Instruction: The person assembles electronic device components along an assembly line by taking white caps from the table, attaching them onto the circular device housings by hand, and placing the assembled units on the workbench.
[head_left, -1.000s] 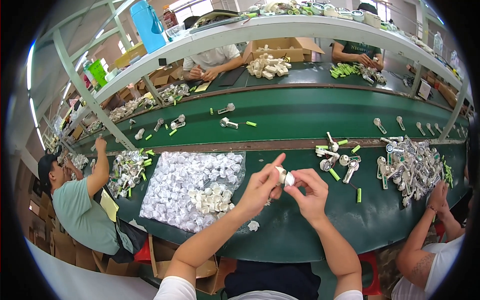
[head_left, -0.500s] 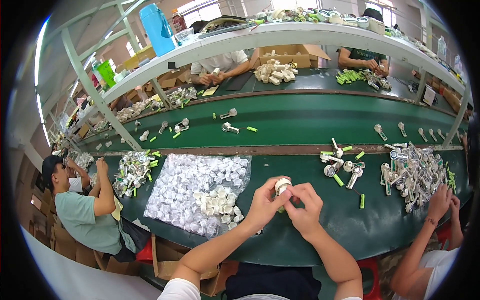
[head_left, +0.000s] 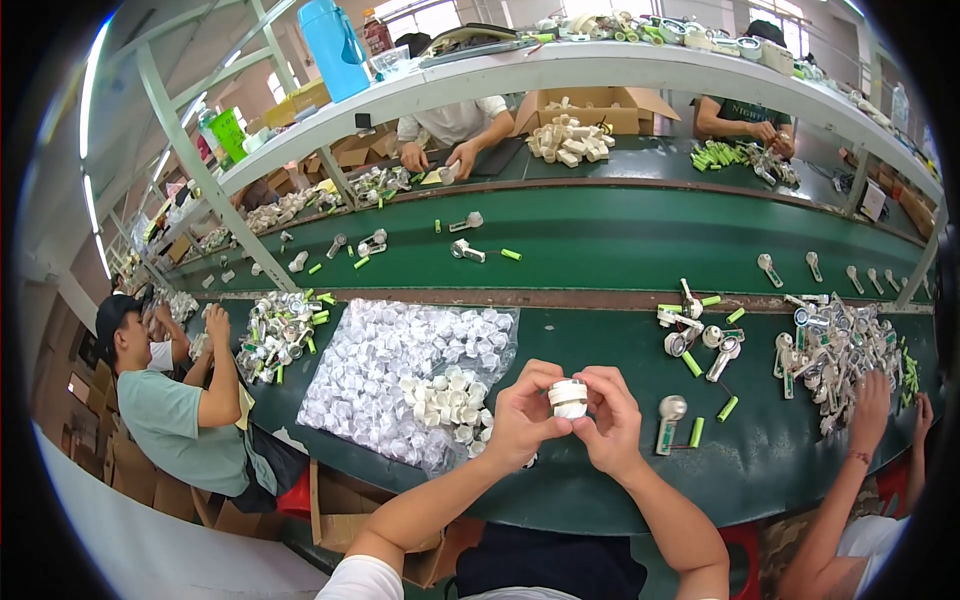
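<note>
Between my two hands, above the near edge of the green table, is a small white round plastic part (head_left: 568, 398) with a cream band around it. My left hand (head_left: 527, 415) grips its left side with thumb and bent fingers. From the other side my right hand (head_left: 612, 420) pinches it, thumb near its lower edge. Just left of my hands, white plastic cups (head_left: 447, 400) lie on a clear bag (head_left: 390, 375) full of similar white pieces. To the right lies a white-and-green assembly (head_left: 668, 425) with a round head, beside a green battery (head_left: 697, 432).
Several more wired assemblies (head_left: 700, 335) lie right of my hands, with a large heap (head_left: 835, 350) beyond. A co-worker's hand (head_left: 868, 415) is by that heap. Another person (head_left: 175, 390) sits at left. A green belt (head_left: 600, 245) and a raised white shelf (head_left: 540, 70) run across behind.
The round part has turned upright between my hands, and my fingers have shifted around it. An assembly with a battery now lies right of my hands. The co-worker's hand at right has lifted.
</note>
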